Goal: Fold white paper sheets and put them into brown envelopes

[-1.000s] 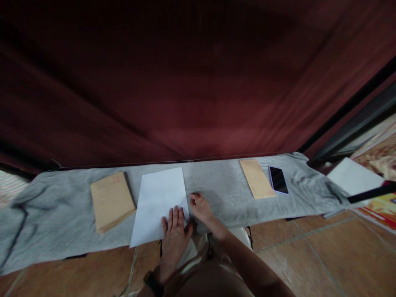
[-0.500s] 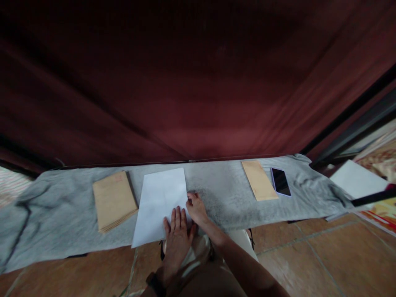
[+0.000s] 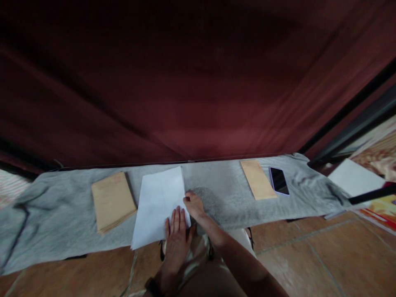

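Note:
White paper [image 3: 156, 198], which looks like a few stacked sheets, lies on a narrow surface covered with grey cloth [image 3: 216, 177]. My left hand [image 3: 177, 235] rests flat on its near right corner with the fingers stretched out. At the right edge of the paper, the fingers of my right hand [image 3: 194, 204] are pinched together on the sheet edge. How many sheets are between them I cannot make out. Left of the paper is a stack of brown envelopes [image 3: 114, 200]. A single brown envelope [image 3: 258, 179] lies farther right.
A phone [image 3: 279, 180] in a light purple case lies beside the single envelope. Behind the cloth hangs a dark red curtain [image 3: 198, 103]. Brown floor tiles [image 3: 297, 247] show below the front edge. A white board-like thing [image 3: 355, 177] stands at the far right.
My right fingers have closed more tightly at the paper's right edge, where the sheet edges now look slightly separated. My left hand stays flat on the paper. The view has shifted slightly.

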`<state>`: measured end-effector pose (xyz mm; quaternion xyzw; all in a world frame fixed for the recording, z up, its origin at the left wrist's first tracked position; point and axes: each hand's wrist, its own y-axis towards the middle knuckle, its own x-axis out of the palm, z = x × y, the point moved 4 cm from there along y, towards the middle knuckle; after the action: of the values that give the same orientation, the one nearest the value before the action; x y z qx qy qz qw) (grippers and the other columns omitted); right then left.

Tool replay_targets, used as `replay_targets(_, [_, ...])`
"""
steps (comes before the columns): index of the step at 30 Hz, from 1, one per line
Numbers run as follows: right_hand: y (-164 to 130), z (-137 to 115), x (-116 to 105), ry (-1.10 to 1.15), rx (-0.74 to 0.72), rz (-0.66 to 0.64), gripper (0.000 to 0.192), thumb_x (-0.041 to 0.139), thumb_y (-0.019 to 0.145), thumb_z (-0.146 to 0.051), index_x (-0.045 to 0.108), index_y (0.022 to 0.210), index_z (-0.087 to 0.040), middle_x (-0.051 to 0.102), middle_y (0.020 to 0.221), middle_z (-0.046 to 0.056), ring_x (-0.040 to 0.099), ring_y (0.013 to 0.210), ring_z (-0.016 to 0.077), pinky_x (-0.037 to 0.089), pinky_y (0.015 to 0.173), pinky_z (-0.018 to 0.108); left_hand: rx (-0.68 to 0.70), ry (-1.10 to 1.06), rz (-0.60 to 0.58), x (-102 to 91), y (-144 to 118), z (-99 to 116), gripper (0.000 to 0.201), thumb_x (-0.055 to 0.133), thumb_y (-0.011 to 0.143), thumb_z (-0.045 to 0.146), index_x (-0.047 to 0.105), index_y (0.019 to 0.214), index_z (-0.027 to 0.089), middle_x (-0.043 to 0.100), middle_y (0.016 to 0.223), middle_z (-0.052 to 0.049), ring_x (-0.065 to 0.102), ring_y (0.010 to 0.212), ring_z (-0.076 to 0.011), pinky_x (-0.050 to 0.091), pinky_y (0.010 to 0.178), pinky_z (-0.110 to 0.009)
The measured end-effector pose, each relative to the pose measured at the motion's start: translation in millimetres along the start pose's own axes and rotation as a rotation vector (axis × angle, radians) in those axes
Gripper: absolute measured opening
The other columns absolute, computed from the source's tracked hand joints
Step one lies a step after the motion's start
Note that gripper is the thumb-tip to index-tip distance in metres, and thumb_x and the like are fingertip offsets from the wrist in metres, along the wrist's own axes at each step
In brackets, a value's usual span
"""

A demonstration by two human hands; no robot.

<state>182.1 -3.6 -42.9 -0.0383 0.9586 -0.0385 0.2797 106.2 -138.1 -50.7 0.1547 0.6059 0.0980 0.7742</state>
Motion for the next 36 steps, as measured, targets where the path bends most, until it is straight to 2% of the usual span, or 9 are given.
replay_targets(4, [3, 12, -17, 0.081, -0.036, 0.041, 0.023, 0.049, 0.087, -0.019, 0.071, 0.091, -0.024, 0.073, 0.084, 0.003, 0.069, 0.081, 0.0194, 0.053, 0.080, 0.030, -0.014, -0.070, 0.005, -20.8, 3, 8, 0.070, 0.040, 0.102, 0.041, 0.016, 0.165, 0.019, 0.025, 0.169, -0.017, 0.021, 0.157, -0.0325, 0.021, 0.125, -0.060])
replay_targets(8, [2, 47, -67, 0.121, -0.038, 0.151, 0.021, 0.048, 0.085, -0.024, 0.069, 0.090, -0.022, 0.073, 0.085, 0.003, 0.067, 0.082, 0.0196, 0.054, 0.080, 0.030, -0.064, -0.203, 0.057, -35.0, 9, 7, 0.067, 0.039, 0.104, 0.039, 0.016, 0.165, 0.026, 0.015, 0.173, -0.013, 0.016, 0.158, -0.0322, 0.024, 0.125, -0.060])
replay_targets(10, [-1, 69, -102, 0.130, -0.037, 0.232, 0.019, 0.050, 0.083, -0.027, 0.068, 0.086, -0.022, 0.072, 0.083, 0.005, 0.067, 0.081, 0.0211, 0.055, 0.080, 0.032, -0.105, -0.298, 0.059, -32.2, 12, 1, 0.065, 0.042, 0.103, 0.038, 0.019, 0.164, 0.028, 0.014, 0.173, -0.011, 0.018, 0.158, -0.0302, 0.029, 0.125, -0.056])
replay_targets(14, [-8, 112, -165, 0.103, 0.005, 0.319, 0.019, 0.048, 0.081, -0.031, 0.066, 0.079, -0.023, 0.071, 0.081, 0.009, 0.067, 0.081, 0.0247, 0.055, 0.077, 0.035, -0.147, -0.453, 0.019, -13.5, 20, -3, 0.064, 0.047, 0.101, 0.037, 0.027, 0.161, 0.028, 0.018, 0.172, -0.011, 0.027, 0.156, -0.0285, 0.039, 0.121, -0.049])
replay_targets(18, [-15, 139, -202, 0.066, 0.052, 0.401, 0.023, 0.046, 0.079, -0.034, 0.065, 0.077, -0.021, 0.070, 0.075, 0.008, 0.066, 0.076, 0.0252, 0.054, 0.075, 0.037, -0.096, -0.527, -0.026, 1.3, 29, 10, 0.060, 0.047, 0.101, 0.032, 0.035, 0.158, 0.026, 0.024, 0.170, -0.012, 0.032, 0.154, -0.0285, 0.040, 0.120, -0.049])
replay_targets(23, [-16, 150, -209, 0.040, 0.046, 0.417, 0.024, 0.045, 0.079, -0.031, 0.066, 0.076, -0.020, 0.070, 0.072, 0.006, 0.065, 0.073, 0.0230, 0.053, 0.072, 0.035, -0.049, -0.570, -0.098, 10.2, 39, 28, 0.058, 0.049, 0.099, 0.031, 0.039, 0.156, 0.024, 0.030, 0.168, -0.012, 0.036, 0.152, -0.0291, 0.037, 0.122, -0.052])
replay_targets(29, [-7, 150, -205, 0.007, 0.026, 0.394, 0.019, 0.050, 0.081, -0.025, 0.067, 0.074, -0.024, 0.071, 0.070, 0.006, 0.066, 0.075, 0.0240, 0.055, 0.073, 0.033, -0.135, -0.656, -0.168, 32.0, 51, 32, 0.056, 0.052, 0.094, 0.026, 0.049, 0.150, 0.019, 0.035, 0.165, -0.015, 0.042, 0.148, -0.0303, 0.042, 0.119, -0.051])
replay_targets(36, [-3, 148, -195, -0.085, 0.013, 0.390, 0.023, 0.051, 0.086, -0.020, 0.073, 0.085, -0.025, 0.075, 0.081, 0.009, 0.071, 0.084, 0.0265, 0.056, 0.079, 0.035, -0.225, -0.680, -0.136, 44.9, 66, 39, 0.050, 0.055, 0.091, 0.029, 0.058, 0.140, 0.016, 0.040, 0.162, -0.017, 0.052, 0.140, -0.0320, 0.052, 0.109, -0.048])
